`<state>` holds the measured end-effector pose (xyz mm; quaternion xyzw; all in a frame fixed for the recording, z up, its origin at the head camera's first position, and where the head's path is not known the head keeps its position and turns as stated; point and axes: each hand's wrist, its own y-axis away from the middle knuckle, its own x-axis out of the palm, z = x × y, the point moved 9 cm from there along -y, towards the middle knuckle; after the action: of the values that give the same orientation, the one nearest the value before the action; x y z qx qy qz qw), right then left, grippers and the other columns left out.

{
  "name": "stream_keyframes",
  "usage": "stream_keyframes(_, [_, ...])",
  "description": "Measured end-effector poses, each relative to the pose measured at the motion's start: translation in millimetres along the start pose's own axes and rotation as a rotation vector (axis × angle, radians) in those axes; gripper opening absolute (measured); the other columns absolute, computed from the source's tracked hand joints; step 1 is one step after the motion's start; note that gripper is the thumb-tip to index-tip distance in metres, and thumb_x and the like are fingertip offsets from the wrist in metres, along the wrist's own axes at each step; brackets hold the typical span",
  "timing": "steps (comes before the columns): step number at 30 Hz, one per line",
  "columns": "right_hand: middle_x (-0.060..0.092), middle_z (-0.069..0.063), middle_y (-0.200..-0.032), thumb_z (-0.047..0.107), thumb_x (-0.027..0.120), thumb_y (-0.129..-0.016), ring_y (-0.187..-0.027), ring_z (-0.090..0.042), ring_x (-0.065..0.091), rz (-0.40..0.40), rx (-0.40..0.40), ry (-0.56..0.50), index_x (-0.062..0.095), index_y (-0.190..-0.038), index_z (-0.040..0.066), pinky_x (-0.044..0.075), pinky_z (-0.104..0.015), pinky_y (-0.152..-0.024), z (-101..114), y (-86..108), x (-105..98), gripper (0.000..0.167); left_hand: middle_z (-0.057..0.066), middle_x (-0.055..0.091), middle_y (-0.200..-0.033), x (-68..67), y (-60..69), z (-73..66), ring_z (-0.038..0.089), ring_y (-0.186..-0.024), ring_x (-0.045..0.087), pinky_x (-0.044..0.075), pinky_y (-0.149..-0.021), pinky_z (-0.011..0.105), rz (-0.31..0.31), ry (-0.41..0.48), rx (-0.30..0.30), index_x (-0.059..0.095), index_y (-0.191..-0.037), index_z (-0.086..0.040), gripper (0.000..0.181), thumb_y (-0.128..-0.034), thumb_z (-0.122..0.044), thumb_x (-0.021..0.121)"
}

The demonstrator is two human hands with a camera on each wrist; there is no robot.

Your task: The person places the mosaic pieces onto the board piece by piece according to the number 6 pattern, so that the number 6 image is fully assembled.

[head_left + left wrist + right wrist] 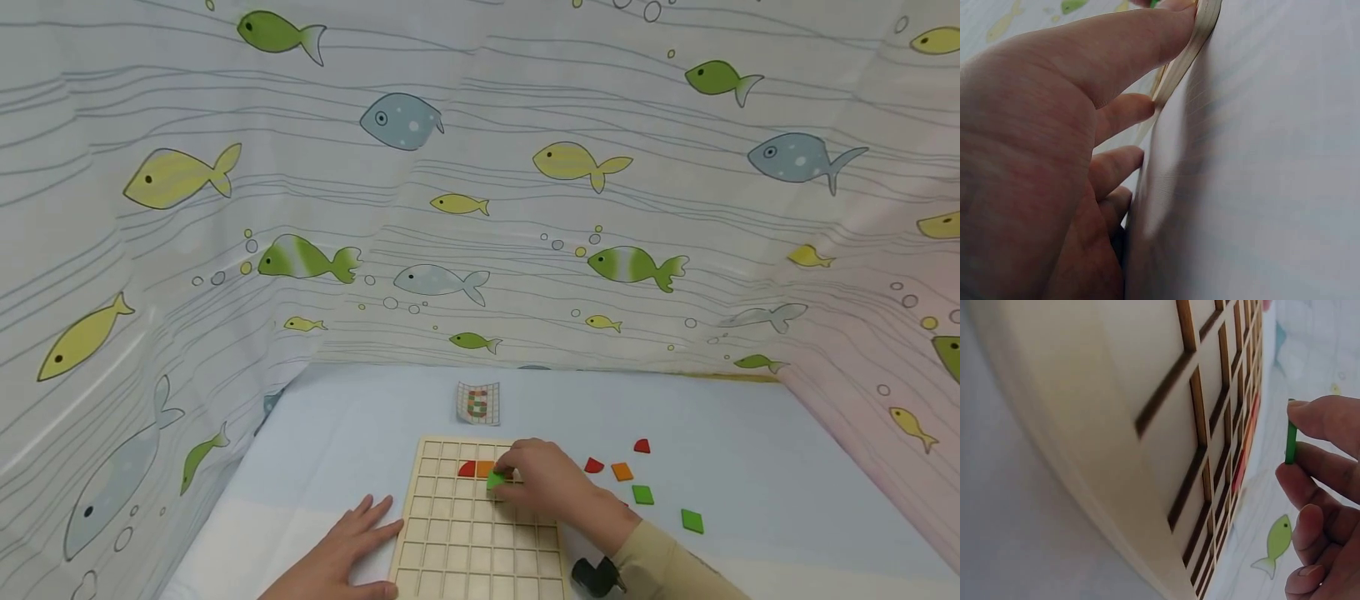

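Left hand at a gridded board, right hand pinching a green tile
The left fingers spread loosely against its edge; the tile is above the grid, near a red piece and orange square; a patterned card lies beyond.

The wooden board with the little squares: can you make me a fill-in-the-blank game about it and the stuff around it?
The tile pinched by the right hand is coloured ____.
On the wooden board in the head view, the piece just left of the orange tile is coloured ____.
The hand holding no tile is the person's ____ one.

Missing words: green; red; left.
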<state>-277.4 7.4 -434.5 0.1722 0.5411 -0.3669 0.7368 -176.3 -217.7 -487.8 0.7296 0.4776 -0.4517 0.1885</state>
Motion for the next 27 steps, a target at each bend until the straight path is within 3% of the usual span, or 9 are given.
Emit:
stream_keyframes(6, [0.064, 0.014, -0.086, 0.028, 0.079, -0.086, -0.076, 0.0, 0.054, -0.024, -0.045, 0.01, 0.078, -0.096, 0.017, 0.049, -0.023, -0.07, 10.1, -6.6, 5.4, 0.015, 0.018, 0.042, -0.151, 2.7, -0.1, 1.5, 0.053, -0.136, 0.03, 0.032, -0.098, 0.068, 0.019, 0.021, -0.018, 0.056, -0.142, -0.019, 0.068, -0.0856, -0.054, 0.071])
stream_keyframes(9, [0.062, 0.013, -0.083, 0.026, 0.076, -0.088, -0.074, -0.001, 0.051, -0.018, -0.059, 0.032, 0.078, -0.096, 0.017, 0.045, -0.022, -0.067, 14.0, -11.4, 9.4, 0.012, 0.02, 0.041, -0.151, 3.7, 0.0, 2.2, 0.055, -0.135, 0.028, 0.016, -0.117, 0.04, 0.019, 0.047, -0.014, 0.056, -0.142, -0.017, 0.069, -0.0857, -0.053, 0.071])
stream_keyframes(11, [0.06, 0.012, -0.081, 0.025, 0.075, -0.089, -0.071, -0.001, 0.048, -0.012, -0.062, 0.046, 0.078, -0.095, 0.017, 0.043, -0.021, -0.065, 16.4, -15.3, 12.1, 0.011, 0.023, 0.041, -0.15, 3.5, -0.1, 1.9, 0.057, -0.134, 0.028, 0.001, -0.113, 0.016, 0.011, 0.058, -0.001, 0.056, -0.141, -0.015, 0.069, -0.0856, -0.052, 0.072])
stream_keyframes(13, [0.059, 0.012, -0.079, 0.026, 0.075, -0.089, -0.07, -0.002, 0.047, -0.004, -0.062, 0.053, 0.078, -0.095, 0.016, 0.042, -0.02, -0.065, 18.8, -19.8, 14.9, 0.012, 0.024, 0.041, -0.149, 3.5, 0.0, 1.8, 0.059, -0.133, 0.027, -0.009, -0.098, 0.001, 0.007, 0.073, 0.006, 0.056, -0.142, -0.015, 0.069, -0.0857, -0.052, 0.072])
stream_keyframes(15, [0.06, 0.013, -0.079, 0.026, 0.074, -0.089, -0.071, -0.001, 0.047, 0.001, -0.059, 0.061, 0.078, -0.094, 0.017, 0.042, -0.02, -0.065, 21.1, -23.7, 17.7, 0.011, 0.023, 0.041, -0.149, 2.8, 0.5, 1.7, 0.058, -0.134, 0.027, -0.003, -0.104, 0.006, 0.002, 0.072, 0.003, 0.056, -0.142, -0.015, 0.068, -0.0858, -0.051, 0.072])
stream_keyframes(18, [0.062, 0.015, -0.08, 0.026, 0.074, -0.089, -0.073, -0.002, 0.05, 0.008, -0.052, 0.067, 0.079, -0.094, 0.019, 0.044, -0.02, -0.066, 23.2, -27.8, 22.0, 0.01, 0.02, 0.041, -0.151, 3.1, 0.8, 2.1, 0.056, -0.135, 0.028, 0.016, -0.115, 0.034, 0.015, 0.061, -0.016, 0.055, -0.143, -0.018, 0.068, -0.0863, -0.051, 0.071])
stream_keyframes(21, [0.064, 0.016, -0.084, 0.025, 0.075, -0.089, -0.077, -0.003, 0.054, 0.015, -0.044, 0.084, 0.079, -0.096, 0.02, 0.046, -0.021, -0.069, 24.7, -28.8, 24.6, 0.009, 0.018, 0.041, -0.151, 3.4, 0.5, 2.2, 0.054, -0.136, 0.029, 0.03, -0.103, 0.06, 0.024, 0.042, -0.024, 0.055, -0.143, -0.019, 0.067, -0.0864, -0.053, 0.071])
stream_keyframes(22, [0.065, 0.015, -0.085, 0.025, 0.075, -0.088, -0.079, -0.003, 0.056, 0.017, -0.044, 0.09, 0.079, -0.097, 0.021, 0.047, -0.021, -0.071, 25.6, -28.9, 25.1, 0.011, 0.018, 0.041, -0.151, 3.6, 0.4, 2.2, 0.053, -0.136, 0.029, 0.032, -0.101, 0.063, 0.027, 0.035, -0.024, 0.055, -0.143, -0.019, 0.067, -0.0865, -0.053, 0.07])
stream_keyframes(27, [0.065, 0.013, -0.089, 0.03, 0.078, -0.087, -0.081, -0.005, 0.057, 0.036, -0.046, 0.124, 0.078, -0.102, 0.02, 0.047, -0.021, -0.073, 28.8, -29.4, 28.1, 0.018, 0.018, 0.041, -0.152, 3.5, 1.5, 2.7, 0.053, -0.137, 0.029, 0.027, -0.105, 0.049, 0.014, 0.033, -0.017, 0.056, -0.142, -0.018, 0.068, -0.086, -0.054, 0.07])
